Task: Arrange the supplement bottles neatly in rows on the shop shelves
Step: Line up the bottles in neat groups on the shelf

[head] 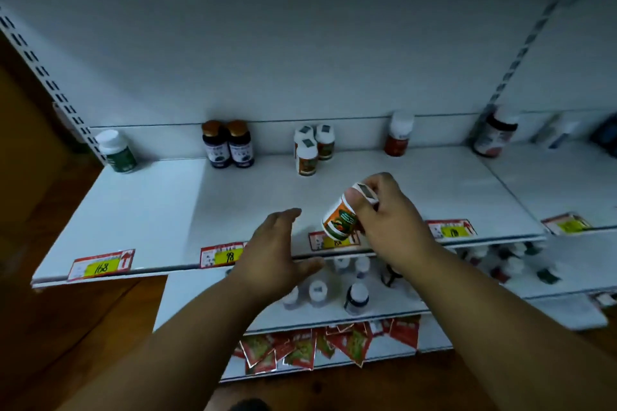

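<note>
White shelf [133,210]: three orange-label bottles [312,150] behind; right hand [390,217] grips tilted bottle [340,218]; left hand [270,250] open.

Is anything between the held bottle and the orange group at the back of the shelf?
Nothing visible. The right hand holds the bottle above the shelf front; bare shelf runs back to the orange bottles. The left hand is off to the side.

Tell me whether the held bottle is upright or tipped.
Tipped. The bottle in the right hand leans, cap up-right, base down-left, above the shelf edge.
</note>
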`<state>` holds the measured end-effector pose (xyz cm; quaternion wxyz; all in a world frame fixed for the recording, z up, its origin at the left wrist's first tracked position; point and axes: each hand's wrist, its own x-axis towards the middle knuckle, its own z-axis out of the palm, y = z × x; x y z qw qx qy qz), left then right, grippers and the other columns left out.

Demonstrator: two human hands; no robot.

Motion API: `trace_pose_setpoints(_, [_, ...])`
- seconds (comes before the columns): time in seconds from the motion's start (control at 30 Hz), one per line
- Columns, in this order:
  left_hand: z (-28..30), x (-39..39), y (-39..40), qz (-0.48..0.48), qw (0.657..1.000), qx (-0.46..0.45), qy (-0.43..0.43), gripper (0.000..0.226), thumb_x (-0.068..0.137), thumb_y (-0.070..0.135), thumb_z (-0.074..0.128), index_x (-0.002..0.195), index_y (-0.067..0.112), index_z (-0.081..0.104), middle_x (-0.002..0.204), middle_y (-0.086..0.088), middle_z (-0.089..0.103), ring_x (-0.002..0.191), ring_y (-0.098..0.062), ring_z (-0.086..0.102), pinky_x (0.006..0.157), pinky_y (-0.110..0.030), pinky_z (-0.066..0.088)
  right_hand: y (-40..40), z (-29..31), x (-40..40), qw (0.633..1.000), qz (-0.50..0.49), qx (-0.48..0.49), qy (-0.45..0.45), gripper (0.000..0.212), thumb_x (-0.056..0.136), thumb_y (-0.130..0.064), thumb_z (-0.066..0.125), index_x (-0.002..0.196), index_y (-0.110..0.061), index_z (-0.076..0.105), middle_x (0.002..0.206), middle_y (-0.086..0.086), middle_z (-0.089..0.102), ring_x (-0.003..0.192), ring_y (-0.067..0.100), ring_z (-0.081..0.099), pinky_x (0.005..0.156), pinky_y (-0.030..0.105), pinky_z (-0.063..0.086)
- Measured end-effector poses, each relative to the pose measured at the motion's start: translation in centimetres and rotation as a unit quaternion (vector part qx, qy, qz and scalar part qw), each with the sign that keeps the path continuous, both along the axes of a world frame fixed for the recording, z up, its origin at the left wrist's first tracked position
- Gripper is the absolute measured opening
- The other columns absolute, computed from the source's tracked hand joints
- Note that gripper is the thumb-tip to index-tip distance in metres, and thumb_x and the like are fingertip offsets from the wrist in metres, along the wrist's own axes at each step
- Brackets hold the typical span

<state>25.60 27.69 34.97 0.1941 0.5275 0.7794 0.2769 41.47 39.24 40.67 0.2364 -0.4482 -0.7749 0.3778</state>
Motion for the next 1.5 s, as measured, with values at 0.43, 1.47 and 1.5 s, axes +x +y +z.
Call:
trace_pose_setpoints(0.43, [-4.8, -9.3, 14.0, 0.026, 0.992, -0.076, 0.094, 0.095, 0.084, 0.059, 0.059, 0.155, 0.015, 0.014, 0.162, -0.005, 0.017, 0.148, -0.023, 0.016, 0.121, -0.037, 0.018, 13.3, -5.3, -10.4, 0.984, 0.019, 0.072, -0.159, 0.049, 0.082, -0.03, 0.071, 0.123, -0.021, 0.045, 0.112, 0.008, 0.057, 0.101, 0.029, 0.058, 0.083, 0.035, 0.048])
trace_pose_setpoints(1.47, [-2.1, -0.2, -4.8, 0.048, 0.991, 0.016, 0.123, 0.072, 0.087, 0.04, 0.067, 0.149, 0.022, 0.035, 0.149, 0.0, 0.043, 0.136, -0.016, 0.039, 0.109, -0.023, 0.029, -2.0, -6.9, -4.4, 0.981, 0.144, 0.127, -0.005, 0.053, 0.088, -0.029, 0.068, 0.135, -0.019, 0.045, 0.135, 0.003, 0.046, 0.117, 0.019, 0.052, 0.096, 0.032, 0.047])
trace_pose_setpoints(1.5, [-2.0, -0.7, -5.8, 0.036, 0.991, 0.024, 0.129, 0.07, 0.088, 0.04, 0.066, 0.148, 0.023, 0.036, 0.148, 0.002, 0.044, 0.135, -0.015, 0.039, 0.108, -0.021, 0.028, -3.3, -6.8, -4.6, 0.982, 0.135, 0.132, -0.007, 0.052, 0.087, -0.029, 0.068, 0.133, -0.019, 0.047, 0.133, 0.002, 0.047, 0.116, 0.018, 0.053, 0.095, 0.031, 0.047])
